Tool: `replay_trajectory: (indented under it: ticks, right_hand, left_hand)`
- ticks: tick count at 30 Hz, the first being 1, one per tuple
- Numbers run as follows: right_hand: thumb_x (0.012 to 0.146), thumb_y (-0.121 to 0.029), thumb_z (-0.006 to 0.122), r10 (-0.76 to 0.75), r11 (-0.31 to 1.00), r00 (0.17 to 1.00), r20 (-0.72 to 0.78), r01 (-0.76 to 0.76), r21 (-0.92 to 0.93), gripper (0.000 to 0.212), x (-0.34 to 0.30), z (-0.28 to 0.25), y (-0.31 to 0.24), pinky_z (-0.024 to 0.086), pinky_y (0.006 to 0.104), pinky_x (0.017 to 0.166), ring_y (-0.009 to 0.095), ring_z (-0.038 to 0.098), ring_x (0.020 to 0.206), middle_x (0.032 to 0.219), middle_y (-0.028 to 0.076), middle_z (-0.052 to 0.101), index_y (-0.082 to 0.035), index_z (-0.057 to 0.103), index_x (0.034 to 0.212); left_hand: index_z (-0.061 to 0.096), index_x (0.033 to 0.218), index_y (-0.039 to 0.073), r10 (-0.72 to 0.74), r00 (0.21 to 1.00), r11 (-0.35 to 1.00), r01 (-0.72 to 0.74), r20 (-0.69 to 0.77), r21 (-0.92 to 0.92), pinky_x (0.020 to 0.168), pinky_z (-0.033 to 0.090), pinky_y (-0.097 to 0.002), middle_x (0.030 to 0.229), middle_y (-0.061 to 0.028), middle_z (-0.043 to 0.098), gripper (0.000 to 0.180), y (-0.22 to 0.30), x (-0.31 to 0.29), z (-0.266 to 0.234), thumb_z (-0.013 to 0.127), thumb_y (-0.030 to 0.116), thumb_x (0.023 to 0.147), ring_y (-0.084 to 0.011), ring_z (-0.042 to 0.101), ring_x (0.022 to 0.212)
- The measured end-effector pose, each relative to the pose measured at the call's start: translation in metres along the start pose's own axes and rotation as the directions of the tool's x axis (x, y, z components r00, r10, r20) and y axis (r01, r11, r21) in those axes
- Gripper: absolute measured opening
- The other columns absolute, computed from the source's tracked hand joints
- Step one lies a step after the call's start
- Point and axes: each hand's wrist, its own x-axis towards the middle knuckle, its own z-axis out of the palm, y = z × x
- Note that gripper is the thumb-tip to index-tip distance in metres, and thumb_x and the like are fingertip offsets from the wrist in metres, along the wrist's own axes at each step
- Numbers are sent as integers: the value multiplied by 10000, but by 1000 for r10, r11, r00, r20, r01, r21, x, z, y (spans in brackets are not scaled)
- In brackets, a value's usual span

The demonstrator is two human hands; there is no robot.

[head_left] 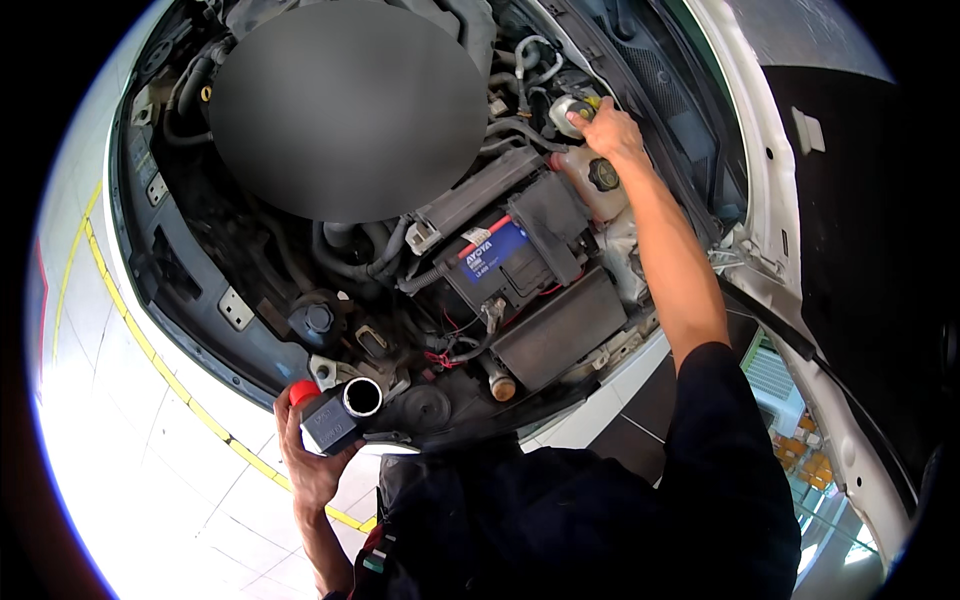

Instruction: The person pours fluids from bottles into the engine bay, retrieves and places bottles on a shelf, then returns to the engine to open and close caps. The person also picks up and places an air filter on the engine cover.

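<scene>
My left hand (305, 445) is closed around a dark grey boxy container (332, 424) at the near edge of the engine bay. A round, white-rimmed opening (362, 397) with a dark inside faces up on its right. By the fingertips a red cap (302, 392) shows; how it joins the container cannot be made out. My right arm reaches across to the far right, where my right hand (612, 132) grips the black-and-yellow cap (582, 112) of a whitish fluid reservoir (562, 116). The hand partly covers that cap. Just nearer stands a pinkish coolant tank (588, 190) with a black cap (603, 174).
A car battery (500, 262) with a blue label and a black box cover (562, 328) sit mid-bay. Red wires (438, 358) lie nearby. A grey oval hides much of the engine. The raised bonnet (850, 250) stands at right, with a black strut (768, 316).
</scene>
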Motion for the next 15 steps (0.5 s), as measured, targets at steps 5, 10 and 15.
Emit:
replay_trajectory:
  ticks: [5, 10, 15]
  right_hand:
    - [907, -412, 634, -194, 978, 980, -40, 191, -79, 628, 21, 29, -3, 524, 473, 854, 402, 646, 1047, 1100, 277, 655, 46, 398, 1267]
    - [825, -190, 713, -547, 823, 837, 35, 544, -160, 517, 37, 22, 40, 492, 485, 865, 412, 588, 1088, 1180, 271, 583, 21, 436, 1206]
    - [660, -213, 797, -234, 809, 873, 427, 419, -412, 408, 52, -30, -36, 553, 419, 842, 354, 699, 940, 1109, 158, 706, -68, 738, 1036]
  left_hand:
    - [596, 1162, 70, -38, 998, 999, 38, -40, -2, 1024, 435, -484, 1323, -146, 488, 769, -12, 2, 0, 919, 127, 466, -369, 506, 1225]
    - [599, 1161, 77, -52, 998, 997, 51, -17, -54, 1009, 449, -485, 1318, -146, 490, 758, -12, 10, 8, 923, 126, 477, -369, 519, 1210]
    - [606, 1141, 77, -5, 1000, 1000, 5, 30, -29, 994, 458, -475, 1300, -151, 493, 740, -3, 18, 18, 935, 131, 481, -372, 525, 1198]
